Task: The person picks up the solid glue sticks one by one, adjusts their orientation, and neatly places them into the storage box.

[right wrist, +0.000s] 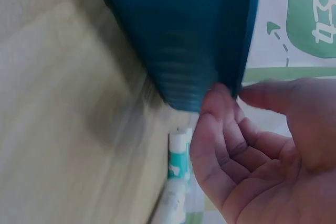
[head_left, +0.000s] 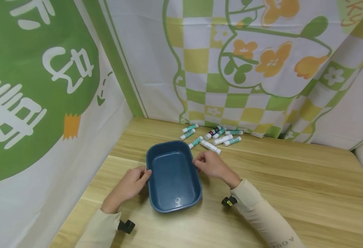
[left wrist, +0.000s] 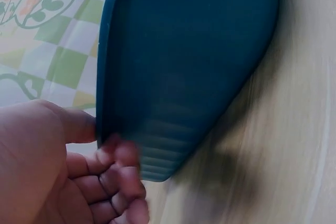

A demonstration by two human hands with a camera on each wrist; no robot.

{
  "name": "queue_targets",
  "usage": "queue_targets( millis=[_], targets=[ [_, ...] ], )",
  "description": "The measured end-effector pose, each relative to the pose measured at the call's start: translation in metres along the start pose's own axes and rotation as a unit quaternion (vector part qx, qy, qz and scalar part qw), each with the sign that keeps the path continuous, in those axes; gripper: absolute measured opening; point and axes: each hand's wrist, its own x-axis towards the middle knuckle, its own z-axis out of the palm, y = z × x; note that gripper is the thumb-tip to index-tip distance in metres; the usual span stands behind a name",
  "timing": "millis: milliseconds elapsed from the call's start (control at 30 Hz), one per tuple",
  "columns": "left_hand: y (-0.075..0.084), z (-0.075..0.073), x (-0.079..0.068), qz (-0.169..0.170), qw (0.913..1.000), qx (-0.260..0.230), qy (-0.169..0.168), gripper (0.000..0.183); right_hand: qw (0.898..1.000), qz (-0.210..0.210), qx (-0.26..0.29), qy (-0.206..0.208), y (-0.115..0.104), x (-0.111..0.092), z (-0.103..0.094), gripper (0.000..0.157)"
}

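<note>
Between both hands is a dark blue rectangular plastic tray (head_left: 173,172) with rounded corners and nothing inside it. My left hand (head_left: 131,182) pinches its left rim, thumb over the edge and fingers below, as the left wrist view shows for the hand (left wrist: 79,171). On the opposite rim my right hand (head_left: 212,164) pinches the edge between thumb and fingers. In the right wrist view the fingertips (right wrist: 218,98) press the tray's outer wall (right wrist: 178,40) under the lip. Whether the tray's base touches the table cannot be told.
Several glue sticks (head_left: 210,146), white with green or dark labels, lie loosely behind the tray on the wooden table (head_left: 277,179). A patterned curtain (head_left: 231,79) hangs along the table's back edge, and a green and white cloth (head_left: 45,103) covers the left side.
</note>
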Motion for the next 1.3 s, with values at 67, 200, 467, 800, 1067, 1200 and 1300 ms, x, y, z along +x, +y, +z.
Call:
queue_targets(
  millis=[67, 200, 467, 800, 1067, 1200, 1300],
  targets=[
    [0.001, -0.002, -0.003, -0.001, 1.0, 0.005, 0.003, 0.03, 1.0, 0.003, -0.021, 0.004, 0.003, 0.0, -0.007, 0.023],
    [0.007, -0.009, -0.015, 0.001, 0.9989, 0.043, 0.019, 0.041, 0.996, -0.014, -0.073, 0.047, 0.014, -0.001, -0.025, 0.018],
    [0.022, -0.007, -0.039, 0.018, 0.9898, 0.142, 0.006, 0.121, 0.981, -0.055, -0.149, 0.109, 0.036, 0.007, -0.053, 0.027],
    [0.023, 0.01, -0.044, 0.04, 0.9856, 0.164, -0.006, 0.144, 0.982, -0.008, -0.171, 0.074, 0.055, 0.012, -0.054, 0.028],
    [0.02, 0.013, -0.045, 0.056, 0.9819, 0.181, -0.003, 0.144, 0.981, 0.002, -0.172, 0.086, 0.067, 0.018, -0.045, 0.014],
    [0.019, 0.014, -0.045, 0.065, 0.981, 0.183, -0.005, 0.145, 0.98, 0.009, -0.176, 0.091, 0.072, 0.021, -0.042, 0.013],
    [0.02, 0.01, -0.046, 0.067, 0.9813, 0.18, -0.006, 0.146, 0.98, 0.005, -0.175, 0.095, 0.073, 0.025, -0.041, 0.012]
  ],
)
